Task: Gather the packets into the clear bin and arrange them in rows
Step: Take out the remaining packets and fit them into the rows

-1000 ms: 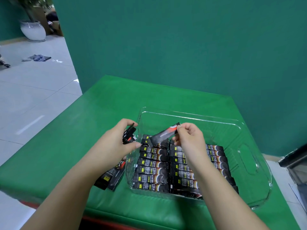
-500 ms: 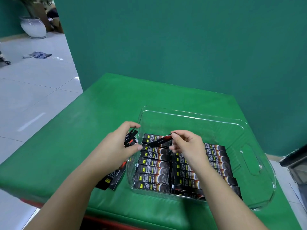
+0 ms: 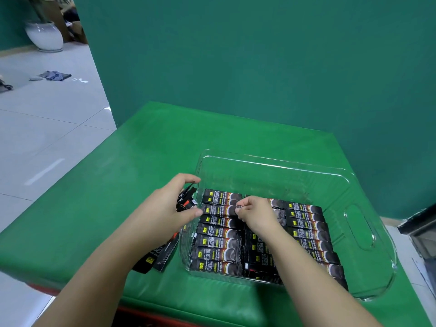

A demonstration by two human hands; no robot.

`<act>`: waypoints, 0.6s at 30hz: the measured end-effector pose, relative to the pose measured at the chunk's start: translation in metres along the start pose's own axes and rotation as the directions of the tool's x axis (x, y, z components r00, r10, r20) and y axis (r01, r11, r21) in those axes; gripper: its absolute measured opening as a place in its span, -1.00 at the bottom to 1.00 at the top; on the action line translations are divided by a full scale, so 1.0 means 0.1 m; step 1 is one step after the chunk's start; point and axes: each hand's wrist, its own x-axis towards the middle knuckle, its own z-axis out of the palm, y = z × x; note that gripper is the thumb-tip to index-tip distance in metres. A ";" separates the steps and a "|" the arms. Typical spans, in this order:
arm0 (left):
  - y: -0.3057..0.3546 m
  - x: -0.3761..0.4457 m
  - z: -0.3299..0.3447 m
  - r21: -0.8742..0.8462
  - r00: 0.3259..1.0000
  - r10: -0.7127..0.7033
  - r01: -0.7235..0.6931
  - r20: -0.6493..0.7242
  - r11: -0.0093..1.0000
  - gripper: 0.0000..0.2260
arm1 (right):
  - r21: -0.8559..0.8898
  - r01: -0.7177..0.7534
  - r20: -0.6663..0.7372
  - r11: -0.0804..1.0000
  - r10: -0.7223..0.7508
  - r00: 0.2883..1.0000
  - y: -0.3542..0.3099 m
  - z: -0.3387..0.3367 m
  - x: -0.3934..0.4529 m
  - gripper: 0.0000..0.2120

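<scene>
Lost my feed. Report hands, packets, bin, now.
Left hand grips spare packets outside bin. Right hand pinches one packet down onto rows. Far end of bin bare. Nothing blocking.

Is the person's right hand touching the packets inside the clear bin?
Touching. The head view shows the right hand inside the clear bin, its fingertips pinching the end of a packet in the left row.
</scene>
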 end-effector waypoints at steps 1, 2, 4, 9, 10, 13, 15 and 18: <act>0.00 0.00 -0.01 -0.013 1.000 -0.001 0.001 -0.002 1.000 -0.58 | -0.013 0.004 -0.008 1.000 -0.004 1.000 0.01 0.03 0.02 -0.92; -0.01 -0.01 -0.01 -0.025 1.000 0.000 0.000 -0.006 1.000 -0.58 | -0.041 0.012 -0.021 0.999 -0.013 1.000 0.00 0.06 0.03 -0.85; -0.01 -0.03 -0.02 -0.041 1.000 0.003 -0.003 -0.017 0.999 -0.59 | -0.155 0.051 -0.055 0.987 -0.060 0.997 -0.02 0.09 0.01 -0.75; 0.05 -0.06 -0.05 -0.057 0.998 0.013 -0.017 -0.065 0.998 -0.60 | -0.449 0.169 -0.068 0.877 -0.222 0.973 -0.09 0.09 -0.10 -0.75; 0.07 -0.06 -0.05 -0.070 0.997 0.016 -0.021 -0.077 0.997 -0.59 | -0.438 0.200 -0.063 0.876 -0.252 0.966 -0.12 0.07 -0.13 -0.77; 0.12 -0.05 -0.04 -0.149 0.988 0.027 -0.051 -0.154 0.988 -0.61 | -0.039 0.279 0.077 0.960 -0.275 0.958 -0.33 0.00 -0.36 -0.90; 0.16 0.00 -0.02 -0.233 0.967 0.006 -0.067 -0.255 0.970 -0.63 | 0.204 0.301 0.219 0.932 -0.343 0.913 -0.51 -0.03 -0.57 -0.93; 0.23 0.11 -0.02 -0.347 0.910 -0.049 -0.106 -0.411 0.932 -0.68 | 0.297 0.342 0.301 0.892 -0.427 0.852 -0.69 0.00 -0.77 -0.88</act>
